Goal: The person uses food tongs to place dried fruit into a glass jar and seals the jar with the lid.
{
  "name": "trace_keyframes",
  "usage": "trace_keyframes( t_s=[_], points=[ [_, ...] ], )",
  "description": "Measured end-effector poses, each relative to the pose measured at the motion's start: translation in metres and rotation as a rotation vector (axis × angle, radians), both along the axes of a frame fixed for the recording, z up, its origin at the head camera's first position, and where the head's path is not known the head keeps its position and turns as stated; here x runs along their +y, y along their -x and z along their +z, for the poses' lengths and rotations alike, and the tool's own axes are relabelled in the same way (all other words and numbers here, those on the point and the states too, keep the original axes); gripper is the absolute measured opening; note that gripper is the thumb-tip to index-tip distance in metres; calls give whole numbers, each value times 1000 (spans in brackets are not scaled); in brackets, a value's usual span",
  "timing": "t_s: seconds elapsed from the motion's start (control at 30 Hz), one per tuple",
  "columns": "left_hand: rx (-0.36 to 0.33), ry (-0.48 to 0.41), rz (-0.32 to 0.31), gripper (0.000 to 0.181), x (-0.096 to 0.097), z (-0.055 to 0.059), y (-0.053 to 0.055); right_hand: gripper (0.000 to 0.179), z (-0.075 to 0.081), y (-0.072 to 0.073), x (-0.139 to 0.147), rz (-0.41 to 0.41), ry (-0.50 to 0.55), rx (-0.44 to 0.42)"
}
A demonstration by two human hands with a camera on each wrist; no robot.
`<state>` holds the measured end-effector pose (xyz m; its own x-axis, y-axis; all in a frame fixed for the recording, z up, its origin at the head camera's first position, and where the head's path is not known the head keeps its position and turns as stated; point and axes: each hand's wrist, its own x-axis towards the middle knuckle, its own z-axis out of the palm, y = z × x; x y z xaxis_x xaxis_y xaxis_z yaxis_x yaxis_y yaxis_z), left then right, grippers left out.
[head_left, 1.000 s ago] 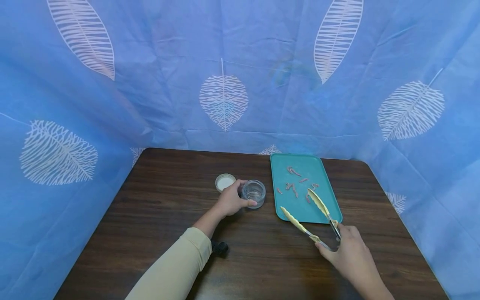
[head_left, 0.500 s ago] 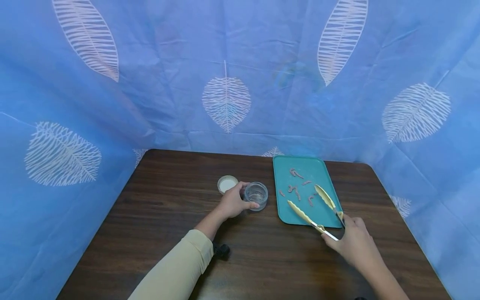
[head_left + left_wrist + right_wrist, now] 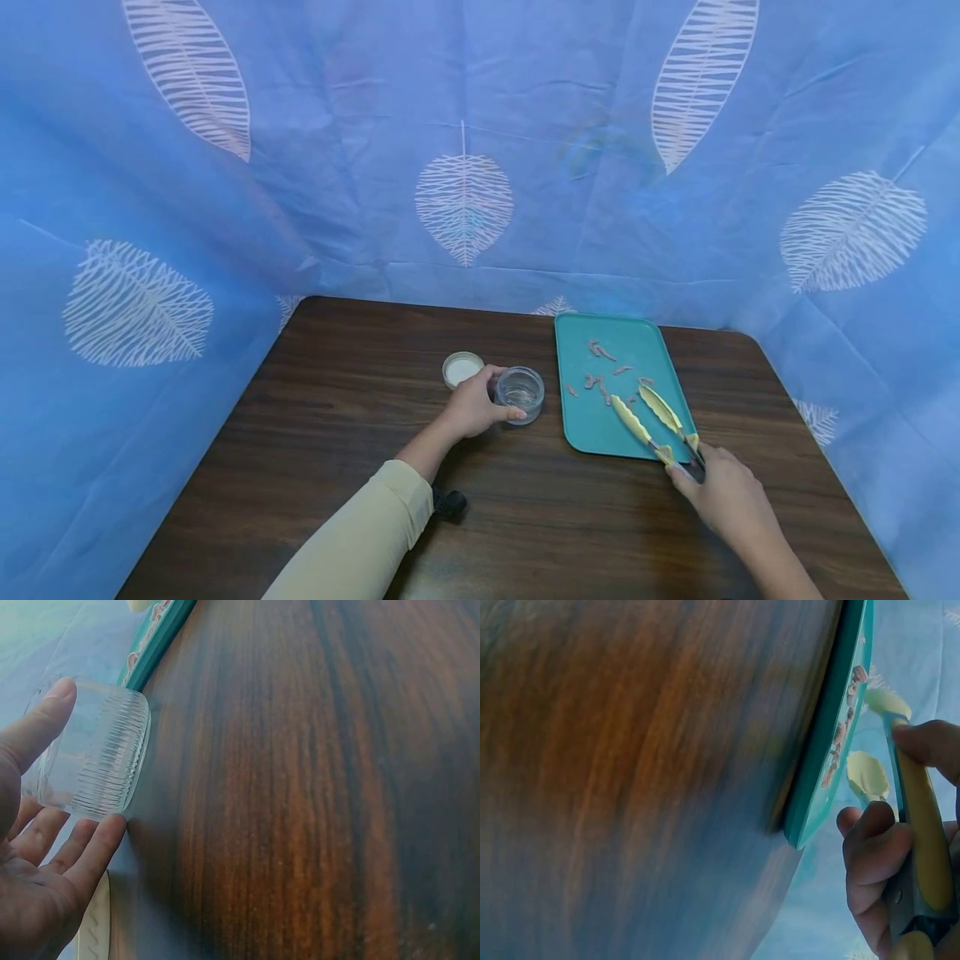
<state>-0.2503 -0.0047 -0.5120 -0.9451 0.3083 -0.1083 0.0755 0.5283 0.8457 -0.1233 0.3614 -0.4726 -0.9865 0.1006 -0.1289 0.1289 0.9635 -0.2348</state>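
Observation:
My left hand (image 3: pixel 476 407) holds a clear glass jar (image 3: pixel 520 393) upright on the table, thumb on the near side and fingers round the far side. Ribbed lines run round the jar's wall (image 3: pixel 112 754) in the left wrist view. In my right hand (image 3: pixel 727 496) is a pair of tongs (image 3: pixel 632 419) with pale yellow scalloped tips, spread apart over the teal tray (image 3: pixel 592 437). Several small pink worm-like pieces (image 3: pixel 602 350) lie scattered on that tray. The right wrist view shows my fingers (image 3: pixel 877 859) wrapped round the yellow-and-metal handle (image 3: pixel 922 832).
A round lid (image 3: pixel 462 367) with a white inside lies just left of the jar, behind my left hand. The dark wooden table (image 3: pixel 360 392) runs back to a blue leaf-patterned curtain (image 3: pixel 337 150). The tray stands near the table's back right.
The tongs' two arms have drawn closer together and lie further over the tray's near right part. My left hand and the jar keep their place while the head view shifts slightly.

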Motion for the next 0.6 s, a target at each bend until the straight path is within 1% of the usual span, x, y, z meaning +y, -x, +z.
trace_keyframes(
  t_s=[0.13, 0.33, 0.6],
  points=[
    [0, -1, 4, 82, 1, 1, -1, 79, -3, 1, 3, 2, -1, -3],
    [-11, -16, 9, 81, 2, 3, -3, 72, -6, 1, 8, 34, -30, 9],
    [-11, -13, 22, 81, 2, 2, -2, 62, -4, 1, 9, 58, -71, 59]
  ],
)
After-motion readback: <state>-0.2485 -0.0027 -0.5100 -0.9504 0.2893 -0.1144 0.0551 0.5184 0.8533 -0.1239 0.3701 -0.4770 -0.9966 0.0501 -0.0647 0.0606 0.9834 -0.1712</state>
